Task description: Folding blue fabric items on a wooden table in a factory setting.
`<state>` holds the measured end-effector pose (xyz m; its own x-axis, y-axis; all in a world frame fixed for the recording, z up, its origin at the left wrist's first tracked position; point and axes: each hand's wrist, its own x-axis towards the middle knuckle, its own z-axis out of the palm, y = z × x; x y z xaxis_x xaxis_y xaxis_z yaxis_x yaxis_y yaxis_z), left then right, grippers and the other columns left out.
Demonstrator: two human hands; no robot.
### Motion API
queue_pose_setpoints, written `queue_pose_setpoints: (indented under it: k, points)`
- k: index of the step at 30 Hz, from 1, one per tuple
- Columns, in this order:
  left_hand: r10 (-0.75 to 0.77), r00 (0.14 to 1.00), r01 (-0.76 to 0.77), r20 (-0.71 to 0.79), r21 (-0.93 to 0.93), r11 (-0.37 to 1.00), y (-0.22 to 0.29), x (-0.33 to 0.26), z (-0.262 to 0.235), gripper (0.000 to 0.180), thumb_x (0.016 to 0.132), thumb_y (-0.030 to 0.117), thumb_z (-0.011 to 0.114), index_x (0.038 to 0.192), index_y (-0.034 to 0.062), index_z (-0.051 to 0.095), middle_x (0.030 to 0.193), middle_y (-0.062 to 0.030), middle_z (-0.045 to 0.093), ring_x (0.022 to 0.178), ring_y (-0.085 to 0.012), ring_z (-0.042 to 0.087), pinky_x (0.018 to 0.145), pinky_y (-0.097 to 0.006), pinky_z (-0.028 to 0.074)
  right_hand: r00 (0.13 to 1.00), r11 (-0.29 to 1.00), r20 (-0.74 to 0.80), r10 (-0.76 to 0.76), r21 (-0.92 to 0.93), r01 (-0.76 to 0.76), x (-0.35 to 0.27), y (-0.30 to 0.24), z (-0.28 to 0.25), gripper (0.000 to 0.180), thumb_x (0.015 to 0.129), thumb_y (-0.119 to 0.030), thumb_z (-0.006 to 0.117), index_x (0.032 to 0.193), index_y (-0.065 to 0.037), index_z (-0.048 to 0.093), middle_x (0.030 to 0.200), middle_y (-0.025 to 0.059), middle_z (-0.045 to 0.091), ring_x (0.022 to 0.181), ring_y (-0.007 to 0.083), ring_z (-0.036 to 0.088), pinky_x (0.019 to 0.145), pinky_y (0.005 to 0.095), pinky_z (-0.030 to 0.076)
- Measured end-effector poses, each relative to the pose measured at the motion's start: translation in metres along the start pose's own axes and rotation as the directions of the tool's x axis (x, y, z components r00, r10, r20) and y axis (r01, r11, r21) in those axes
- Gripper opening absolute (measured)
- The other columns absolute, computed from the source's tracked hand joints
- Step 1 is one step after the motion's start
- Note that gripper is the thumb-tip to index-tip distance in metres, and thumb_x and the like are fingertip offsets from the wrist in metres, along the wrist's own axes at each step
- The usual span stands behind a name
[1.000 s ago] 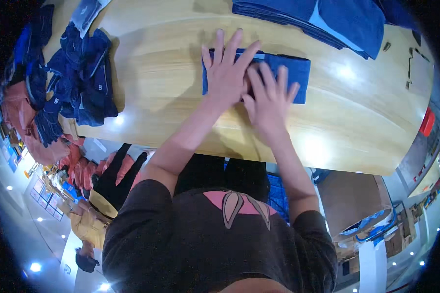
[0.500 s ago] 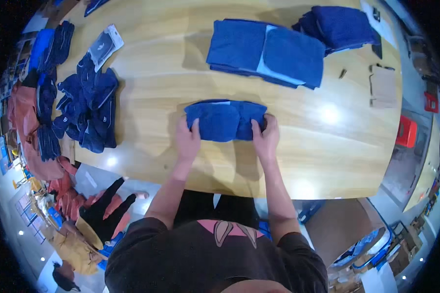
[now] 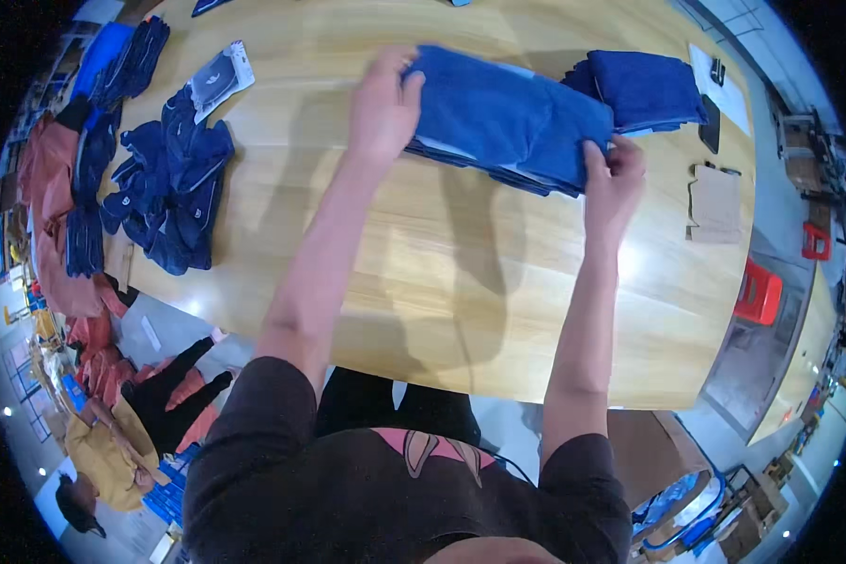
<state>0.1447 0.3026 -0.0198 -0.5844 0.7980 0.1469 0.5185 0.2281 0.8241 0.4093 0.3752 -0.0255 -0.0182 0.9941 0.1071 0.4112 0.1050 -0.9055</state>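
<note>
1. Over the table (image 3: 667,291), head view: folded blue cloth (image 3: 508,111), held atop a layered stack (image 3: 498,176).
2. Left hand (image 3: 385,108): pinches the cloth's left end.
3. Right hand (image 3: 615,174): pinches its right end.
4. Beyond, right: folded dark pile (image 3: 644,89).
5. Left: rumpled garments (image 3: 174,193).

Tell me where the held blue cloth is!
In the head view, the blue cloth is near the top, right of middle, between the left hand and right hand, over a folded pile.

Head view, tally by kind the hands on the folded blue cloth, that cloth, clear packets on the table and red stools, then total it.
Left hand and right hand: 2
Folded blue cloth: 1
Clear packet: 1
Red stools: 2
Total: 6
</note>
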Motion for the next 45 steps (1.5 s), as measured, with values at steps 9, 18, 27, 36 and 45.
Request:
queue_pose_setpoints:
  k: [9, 18, 27, 36, 45]
  points:
    - [0.6, 0.79, -0.496, -0.126, 0.443, 0.747, 0.017, 0.015, 0.026, 0.051, 0.097, 0.037, 0.064, 0.143, 0.0185, 0.053, 0.143, -0.0127, 0.053, 0.128, -0.0348, 0.053, 0.105, -0.051, 0.043, 0.833, 0.773, 0.025, -0.553, -0.359, 0.523, 0.002, -0.008, -0.001, 0.054, 0.097, -0.027, 0.064, 0.145, -0.007, 0.051, 0.144, 0.0175, 0.05, 0.134, 0.0357, 0.046, 0.104, 0.0508, 0.041]
    - [-0.302, 0.863, 0.476, 0.404, -0.456, 0.752, -0.05, 0.055, 0.042, 0.077, 0.095, 0.061, 0.058, 0.144, 0.0021, 0.052, 0.139, -0.0194, 0.057, 0.12, -0.0291, 0.056, 0.105, -0.042, 0.043, 0.946, 0.946, 0.038, -0.322, 0.052, 0.32, 0.019, 0.038, 0.026, 0.048, 0.104, -0.029, 0.048, 0.146, -0.007, 0.048, 0.15, 0.0227, 0.043, 0.141, 0.0419, 0.038, 0.114, 0.0523, 0.031]
    - [-0.282, 0.715, 0.674, 0.639, -0.524, 0.521, -0.155, 0.043, 0.03, 0.063, 0.104, 0.057, 0.048, 0.138, 0.0056, 0.06, 0.135, -0.0128, 0.064, 0.111, -0.0207, 0.065, 0.094, -0.034, 0.051, 0.965, 0.641, 0.065, -0.253, -0.736, 0.218, 0.075, 0.238, -0.04, 0.048, 0.1, -0.023, 0.052, 0.144, -0.004, 0.048, 0.149, 0.022, 0.045, 0.136, 0.0358, 0.043, 0.109, 0.048, 0.036]
    - [-0.379, 0.674, 0.709, 0.634, -0.411, 0.573, -0.157, 0.0, 0.037, 0.062, 0.101, 0.04, 0.063, 0.148, 0.0021, 0.047, 0.14, -0.0167, 0.059, 0.114, -0.0242, 0.063, 0.096, -0.035, 0.052, 0.989, 0.97, 0.116, 0.092, 0.215, -0.115, -0.004, 0.174, -0.046, 0.044, 0.111, -0.027, 0.04, 0.138, 0.005, 0.055, 0.14, 0.0186, 0.056, 0.135, 0.0289, 0.047, 0.113, 0.0382, 0.038]
    - [-0.302, 0.549, 0.745, 0.779, -0.291, 0.601, -0.045, -0.137, 0.125, 0.094, 0.079, -0.001, 0.079, 0.158, 0.0018, 0.028, 0.15, -0.0209, 0.048, 0.124, -0.0305, 0.056, 0.106, -0.04, 0.048, 0.726, 0.494, 0.0, 0.688, 0.732, -0.469, -0.065, 0.206, -0.104, 0.041, 0.11, -0.031, 0.046, 0.144, -0.009, 0.053, 0.145, 0.0138, 0.055, 0.126, 0.0235, 0.057, 0.104, 0.0394, 0.049]
